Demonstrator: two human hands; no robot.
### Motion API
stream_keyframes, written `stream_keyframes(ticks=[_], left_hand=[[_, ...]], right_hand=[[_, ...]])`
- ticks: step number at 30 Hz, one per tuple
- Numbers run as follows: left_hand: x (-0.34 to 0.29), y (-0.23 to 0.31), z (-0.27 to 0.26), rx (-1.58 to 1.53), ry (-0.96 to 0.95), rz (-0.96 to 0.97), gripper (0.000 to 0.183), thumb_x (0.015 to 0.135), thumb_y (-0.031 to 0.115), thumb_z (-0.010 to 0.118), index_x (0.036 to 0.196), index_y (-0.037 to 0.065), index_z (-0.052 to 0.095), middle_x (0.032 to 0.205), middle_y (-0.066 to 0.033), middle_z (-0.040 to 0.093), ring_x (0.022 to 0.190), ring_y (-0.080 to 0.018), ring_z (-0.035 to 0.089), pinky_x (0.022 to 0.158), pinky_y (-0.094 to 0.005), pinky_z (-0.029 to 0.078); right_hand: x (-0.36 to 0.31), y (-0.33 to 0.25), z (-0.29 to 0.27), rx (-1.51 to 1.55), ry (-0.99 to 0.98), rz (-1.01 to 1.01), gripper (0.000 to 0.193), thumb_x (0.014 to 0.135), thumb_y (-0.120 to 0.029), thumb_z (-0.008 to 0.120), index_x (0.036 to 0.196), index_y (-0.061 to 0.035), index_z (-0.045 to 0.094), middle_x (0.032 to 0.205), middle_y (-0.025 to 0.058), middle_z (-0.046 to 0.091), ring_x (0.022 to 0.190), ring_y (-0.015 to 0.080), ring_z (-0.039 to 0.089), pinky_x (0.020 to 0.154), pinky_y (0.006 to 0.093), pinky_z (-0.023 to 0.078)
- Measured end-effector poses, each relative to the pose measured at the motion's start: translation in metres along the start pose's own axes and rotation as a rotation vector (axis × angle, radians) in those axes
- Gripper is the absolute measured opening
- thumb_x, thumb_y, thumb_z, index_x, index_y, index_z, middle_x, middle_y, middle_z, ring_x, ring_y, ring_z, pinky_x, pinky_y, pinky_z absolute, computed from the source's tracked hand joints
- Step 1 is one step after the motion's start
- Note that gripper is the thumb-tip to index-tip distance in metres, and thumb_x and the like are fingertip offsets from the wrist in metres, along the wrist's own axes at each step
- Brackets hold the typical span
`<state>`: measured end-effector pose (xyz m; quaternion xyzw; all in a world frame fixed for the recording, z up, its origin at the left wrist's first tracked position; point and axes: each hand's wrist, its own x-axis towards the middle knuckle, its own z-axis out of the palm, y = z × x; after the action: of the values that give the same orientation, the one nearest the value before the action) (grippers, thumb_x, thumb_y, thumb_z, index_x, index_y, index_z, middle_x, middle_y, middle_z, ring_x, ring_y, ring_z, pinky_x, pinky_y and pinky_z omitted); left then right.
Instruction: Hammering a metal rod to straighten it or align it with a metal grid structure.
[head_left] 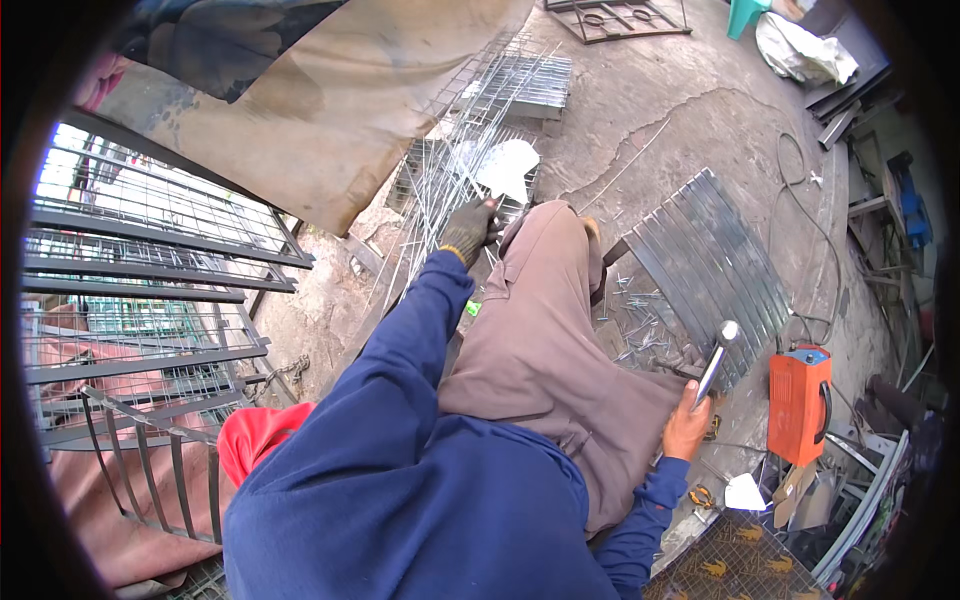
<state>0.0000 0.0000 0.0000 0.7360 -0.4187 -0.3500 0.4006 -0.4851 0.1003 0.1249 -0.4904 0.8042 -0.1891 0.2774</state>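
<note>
My left hand, in a dark knitted glove with a yellowish cuff, is by my left knee, over a bundle of thin metal rods. Its fingers are curled, and what they hold, if anything, is too small to make out. A white sheet-like piece lies just beyond it on the rods. Bare and low on the right, my right hand is wrapped round the handle of a shiny metal tool with a rounded head. The tool points up and away from me, beside a dark slatted metal panel.
Several loose metal pieces are scattered on the concrete by my right leg. An orange machine box with a black handle stands right. Dark-framed wire mesh panels stack up left. A brown tarp hangs at the upper left. A cable runs along the right.
</note>
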Motion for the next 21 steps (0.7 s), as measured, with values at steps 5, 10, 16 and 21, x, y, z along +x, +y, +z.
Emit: stream_keyframes(ticks=[5, 10, 16, 21], left_hand=[[-0.058, -0.016, -0.050, -0.420, -0.028, -0.571, 0.027, 0.098, 0.025, 0.058, 0.121, 0.011, 0.063, 0.085, 0.0012, 0.066, 0.064, -0.0084, 0.060, 0.053, -0.0240, 0.047], [-0.066, -0.036, -0.056, -0.405, -0.077, -0.666, 0.018, 0.098, 0.025, 0.058, 0.110, 0.012, 0.061, 0.079, 0.0011, 0.062, 0.060, -0.0105, 0.058, 0.047, -0.0241, 0.041], [-0.061, -0.060, -0.025, -0.268, -0.047, -0.697, 0.025, 0.092, 0.021, 0.067, 0.111, 0.009, 0.057, 0.078, -0.0016, 0.058, 0.058, -0.0114, 0.053, 0.047, -0.0258, 0.041], [-0.081, -0.115, -0.051, 0.007, 0.196, -0.610, 0.058, 0.087, 0.025, 0.073, 0.134, -0.001, 0.049, 0.088, -0.0064, 0.062, 0.067, -0.0134, 0.054, 0.050, -0.0288, 0.042]], right_hand=[[-0.016, -0.027, 0.022, 0.009, 0.009, -0.113, 0.049, 0.102, -0.050, 0.051, 0.100, -0.0010, 0.053, 0.084, 0.0275, 0.061, 0.080, 0.0472, 0.059, 0.072, 0.0510, 0.044], [-0.022, -0.040, 0.035, -0.075, -0.024, -0.139, 0.041, 0.100, -0.047, 0.056, 0.102, -0.0062, 0.054, 0.079, 0.0244, 0.065, 0.077, 0.0489, 0.063, 0.067, 0.0541, 0.046], [-0.011, -0.034, 0.035, -0.105, -0.046, -0.083, 0.040, 0.099, -0.044, 0.060, 0.099, -0.0051, 0.055, 0.077, 0.0224, 0.065, 0.076, 0.0458, 0.063, 0.067, 0.0516, 0.046], [-0.021, -0.060, 0.013, 0.002, -0.109, -0.034, 0.044, 0.095, -0.045, 0.067, 0.094, -0.0019, 0.059, 0.071, 0.0162, 0.058, 0.063, 0.0315, 0.054, 0.064, 0.0422, 0.046]])
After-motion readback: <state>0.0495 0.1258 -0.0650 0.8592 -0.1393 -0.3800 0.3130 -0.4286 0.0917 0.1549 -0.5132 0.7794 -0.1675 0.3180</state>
